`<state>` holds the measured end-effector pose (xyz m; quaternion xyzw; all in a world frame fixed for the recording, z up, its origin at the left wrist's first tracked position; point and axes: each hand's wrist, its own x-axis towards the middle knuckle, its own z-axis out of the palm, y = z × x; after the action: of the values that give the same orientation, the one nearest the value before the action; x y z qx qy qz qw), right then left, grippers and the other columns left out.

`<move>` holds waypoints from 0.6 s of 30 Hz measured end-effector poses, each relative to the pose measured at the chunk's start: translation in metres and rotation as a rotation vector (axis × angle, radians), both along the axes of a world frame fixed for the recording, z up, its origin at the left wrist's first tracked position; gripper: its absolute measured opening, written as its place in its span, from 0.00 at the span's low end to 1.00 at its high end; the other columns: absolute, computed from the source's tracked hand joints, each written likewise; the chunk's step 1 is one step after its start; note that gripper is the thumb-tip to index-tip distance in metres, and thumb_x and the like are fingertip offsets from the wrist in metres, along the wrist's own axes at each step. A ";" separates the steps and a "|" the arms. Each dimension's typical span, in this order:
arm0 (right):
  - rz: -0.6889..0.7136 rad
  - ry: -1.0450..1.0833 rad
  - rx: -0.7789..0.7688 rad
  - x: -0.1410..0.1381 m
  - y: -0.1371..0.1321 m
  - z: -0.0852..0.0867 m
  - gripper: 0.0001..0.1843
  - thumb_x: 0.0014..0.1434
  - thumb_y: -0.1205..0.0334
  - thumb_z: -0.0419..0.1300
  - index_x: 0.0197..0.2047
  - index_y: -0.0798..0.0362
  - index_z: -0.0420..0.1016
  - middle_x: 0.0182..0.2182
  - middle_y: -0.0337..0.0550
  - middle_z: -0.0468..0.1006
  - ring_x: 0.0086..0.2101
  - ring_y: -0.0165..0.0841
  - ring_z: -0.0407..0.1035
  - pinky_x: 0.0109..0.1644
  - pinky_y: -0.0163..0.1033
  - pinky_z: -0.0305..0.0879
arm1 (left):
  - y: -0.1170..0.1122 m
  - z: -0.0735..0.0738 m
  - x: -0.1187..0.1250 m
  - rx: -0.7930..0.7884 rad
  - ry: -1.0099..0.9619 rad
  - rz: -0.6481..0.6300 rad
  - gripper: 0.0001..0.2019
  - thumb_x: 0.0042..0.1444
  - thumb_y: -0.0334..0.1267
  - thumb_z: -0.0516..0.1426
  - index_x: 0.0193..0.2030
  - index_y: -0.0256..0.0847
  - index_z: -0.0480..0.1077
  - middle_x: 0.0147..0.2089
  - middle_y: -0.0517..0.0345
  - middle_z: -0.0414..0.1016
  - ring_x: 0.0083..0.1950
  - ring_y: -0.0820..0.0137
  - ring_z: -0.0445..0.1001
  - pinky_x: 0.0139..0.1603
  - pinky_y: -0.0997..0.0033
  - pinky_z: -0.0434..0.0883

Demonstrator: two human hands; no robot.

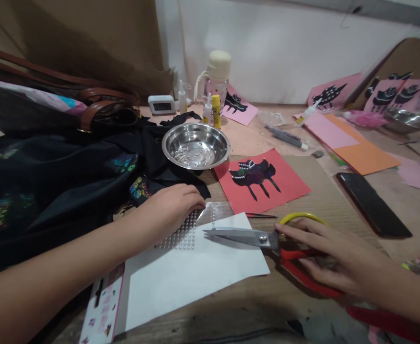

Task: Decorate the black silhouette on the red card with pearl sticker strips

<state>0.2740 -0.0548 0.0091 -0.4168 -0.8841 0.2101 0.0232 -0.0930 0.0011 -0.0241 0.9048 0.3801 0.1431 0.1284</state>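
Note:
My right hand [333, 253] grips a pair of scissors [247, 237] with one yellow and one red handle. Their blades point left over a white sheet of paper [181, 282] and look nearly closed. Under my left hand [177, 204] lies a clear sheet of stick-on pearls [184, 237]; the fingers are curled at its upper edge, and a single strip of pearls [213, 217] stands apart on the right. Just beyond, a red card [277, 160] carries a black cut-out shape [254, 177] partly trimmed with pearls. Between the card and the scissors rests a thin dark stick [262, 216].
A steel bowl [196, 145] with small bits in it stands behind my left hand, near a glue stick [216, 111] and a bottle [219, 71]. Dark cloth [52, 191] covers the left side. At right lie a black phone [372, 204] and orange paper [369, 152].

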 end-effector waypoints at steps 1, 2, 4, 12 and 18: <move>-0.025 0.017 0.004 0.003 0.000 -0.001 0.30 0.61 0.63 0.59 0.66 0.38 0.68 0.54 0.47 0.78 0.46 0.42 0.79 0.45 0.42 0.79 | 0.001 0.000 -0.001 -0.008 0.003 -0.007 0.13 0.66 0.27 0.52 0.43 0.39 0.78 0.44 0.54 0.80 0.44 0.67 0.77 0.46 0.68 0.74; -0.055 0.035 0.010 0.006 0.000 -0.003 0.29 0.61 0.61 0.59 0.65 0.38 0.69 0.54 0.47 0.79 0.48 0.44 0.78 0.46 0.43 0.79 | 0.001 0.000 -0.002 -0.017 0.005 -0.012 0.13 0.65 0.27 0.52 0.43 0.39 0.78 0.44 0.55 0.80 0.44 0.67 0.77 0.46 0.69 0.73; -0.124 0.068 0.019 0.011 0.000 -0.004 0.27 0.61 0.57 0.60 0.64 0.39 0.69 0.54 0.47 0.79 0.49 0.47 0.78 0.47 0.45 0.79 | 0.002 0.000 -0.003 -0.037 0.007 -0.020 0.13 0.65 0.26 0.52 0.43 0.40 0.78 0.44 0.55 0.79 0.44 0.67 0.77 0.46 0.69 0.73; -0.242 -0.025 0.075 -0.002 0.008 0.006 0.26 0.61 0.48 0.61 0.61 0.43 0.65 0.54 0.48 0.78 0.49 0.50 0.77 0.46 0.53 0.78 | 0.005 -0.004 -0.005 -0.057 0.020 -0.046 0.11 0.67 0.30 0.53 0.45 0.39 0.78 0.45 0.54 0.77 0.45 0.66 0.75 0.45 0.69 0.72; -0.195 -0.028 0.199 -0.011 0.011 0.010 0.23 0.61 0.48 0.59 0.58 0.44 0.67 0.51 0.48 0.79 0.47 0.50 0.77 0.42 0.52 0.77 | 0.002 0.007 -0.004 -0.093 0.050 -0.055 0.09 0.66 0.32 0.56 0.47 0.38 0.78 0.46 0.53 0.78 0.45 0.65 0.76 0.46 0.68 0.72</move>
<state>0.2628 -0.0438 0.0195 -0.4991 -0.8562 0.1122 0.0726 -0.0971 0.0030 -0.0172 0.9113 0.3643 0.0990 0.1646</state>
